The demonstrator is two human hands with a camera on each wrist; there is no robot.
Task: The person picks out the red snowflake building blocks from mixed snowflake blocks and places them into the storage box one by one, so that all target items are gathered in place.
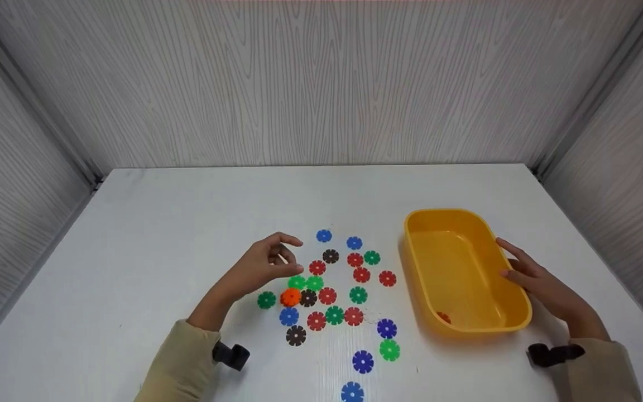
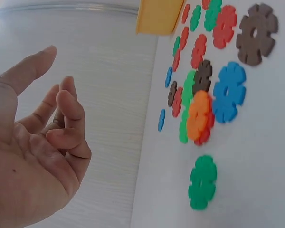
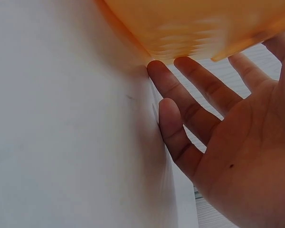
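My left hand (image 1: 263, 262) hangs over the left part of the scattered discs (image 1: 327, 291), its thumb and fingers bent but apart, holding nothing. My right hand (image 1: 545, 287) grips the yellow box (image 1: 450, 257) at its rim, with the fingers against the outer wall. The box stands near the right edge of the surface (image 1: 187, 218), and one small disc (image 1: 443, 317) lies inside. The others spread from the middle toward the near edge. Close to my left hand, an orange disc (image 1: 291, 297) rests on a red disc (image 2: 205, 137); a careless pinch could take both or push the upper one off. Because the discs are thin, my fingertips may slip. If my right hand pulls strongly, the box could tilt or slide.
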